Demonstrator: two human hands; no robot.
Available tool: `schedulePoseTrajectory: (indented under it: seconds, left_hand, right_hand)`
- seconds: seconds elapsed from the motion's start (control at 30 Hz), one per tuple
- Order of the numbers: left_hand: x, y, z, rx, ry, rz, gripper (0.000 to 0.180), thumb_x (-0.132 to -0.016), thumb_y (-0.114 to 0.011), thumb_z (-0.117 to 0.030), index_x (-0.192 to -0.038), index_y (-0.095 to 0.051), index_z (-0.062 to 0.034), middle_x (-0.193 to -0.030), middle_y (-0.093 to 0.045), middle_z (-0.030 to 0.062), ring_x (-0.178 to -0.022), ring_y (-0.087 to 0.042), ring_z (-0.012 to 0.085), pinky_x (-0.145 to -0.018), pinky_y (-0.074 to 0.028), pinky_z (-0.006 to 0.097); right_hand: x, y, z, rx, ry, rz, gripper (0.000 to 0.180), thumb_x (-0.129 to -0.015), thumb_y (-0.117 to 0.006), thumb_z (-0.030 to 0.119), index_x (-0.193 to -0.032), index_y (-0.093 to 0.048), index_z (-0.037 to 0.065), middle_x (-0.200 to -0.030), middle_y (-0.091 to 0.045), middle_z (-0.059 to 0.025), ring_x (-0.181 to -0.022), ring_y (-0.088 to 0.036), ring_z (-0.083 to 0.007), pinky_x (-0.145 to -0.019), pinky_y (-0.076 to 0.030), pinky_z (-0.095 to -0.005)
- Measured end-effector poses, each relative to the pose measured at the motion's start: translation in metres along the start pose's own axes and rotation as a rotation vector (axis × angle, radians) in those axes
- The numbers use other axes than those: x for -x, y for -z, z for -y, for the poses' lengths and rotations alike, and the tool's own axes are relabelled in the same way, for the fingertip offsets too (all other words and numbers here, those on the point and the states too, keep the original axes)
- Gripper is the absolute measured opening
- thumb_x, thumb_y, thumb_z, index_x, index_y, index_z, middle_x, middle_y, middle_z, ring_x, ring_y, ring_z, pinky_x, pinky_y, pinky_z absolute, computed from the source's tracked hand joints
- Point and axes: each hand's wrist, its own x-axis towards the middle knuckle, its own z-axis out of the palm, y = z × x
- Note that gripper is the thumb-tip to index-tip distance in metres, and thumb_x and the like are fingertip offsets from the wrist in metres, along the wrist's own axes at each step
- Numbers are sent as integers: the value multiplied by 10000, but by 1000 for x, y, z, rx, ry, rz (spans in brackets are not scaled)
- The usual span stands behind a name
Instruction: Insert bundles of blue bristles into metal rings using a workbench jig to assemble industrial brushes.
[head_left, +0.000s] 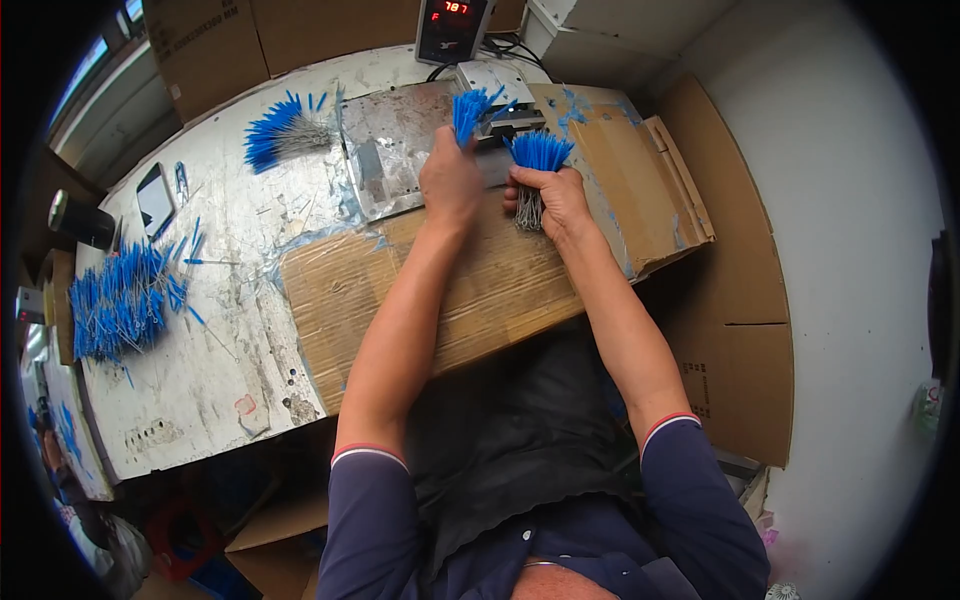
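Observation:
My left hand (450, 180), slightly smeared by motion, is closed round a bundle of thin pieces whose blue ends (472, 114) fan out above the fist. To its right, my right hand (556, 196) grips a second bundle of blue-tipped wires (540, 152). The thin metal ends of that bundle hang down beneath my fingers. Both hands are over the near edge of a scuffed metal plate (398, 135) and a flat piece of cardboard (480, 270). Just beyond them stands a small metal fixture (512, 118), partly hidden by the blue ends.
On the white worktable (240, 300) lie a fanned pile of blue-tipped wires (275, 135) and a larger heap (125, 300) at left. A phone (155, 200) and a dark cylinder (82, 220) are near it. Behind stands a box with a red display (452, 30); cardboard (640, 180) covers the right.

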Motion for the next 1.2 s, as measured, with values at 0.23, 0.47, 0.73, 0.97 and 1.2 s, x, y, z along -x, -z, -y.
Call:
schedulePoseTrajectory:
  seconds: [0.23, 0.47, 0.73, 0.97, 1.2]
  left_hand:
    - [5, -2, -8, 259, -127, 60, 134, -977, -634, -176, -1030, -609, -54, -814, -684, 171, -720, -682, 341, -646, -508, 424]
    - [4, 1, -16, 412, 34, 146, 144, -958, -662, -149, -1054, -642, -44, -796, -690, 116, -693, -658, 220, -659, -515, 370]
    - [-7, 10, -4, 411, 208, -270, 153, -962, -617, -105, -1077, -586, -9, -849, -686, 156, -749, -679, 308, -689, -512, 407]
    - [-10, 11, 1, 469, 130, -300, 127, -976, -617, -94, -1059, -585, -2, -765, -615, 46, -602, -548, 108, -563, -449, 281]
    - [12, 0, -21, 547, 110, 22, 118, -950, -612, -60, -1057, -587, -17, -795, -665, 114, -623, -638, 194, -588, -498, 353]
  right_hand:
    - [7, -14, 0, 174, 101, 49, 101, -819, -738, 16, -850, -643, 6, -711, -655, -96, -543, -648, -205, -479, -544, -342]
    - [9, -9, 0, 190, 122, 110, 102, -819, -744, 41, -865, -657, 16, -717, -664, -89, -548, -648, -190, -498, -548, -329]
    - [13, 2, -5, 82, 61, 112, 187, -828, -752, 48, -974, -656, -17, -750, -671, -92, -605, -673, -197, -562, -591, -344]
    - [2, 23, -7, 57, 249, 0, 191, -823, -778, 52, -969, -669, -5, -793, -671, -55, -637, -638, -145, -532, -533, -284]
    - [5, 1, 1, 244, 227, 118, 224, -764, -797, 0, -954, -679, -11, -819, -678, -48, -628, -619, -122, -508, -482, -257]
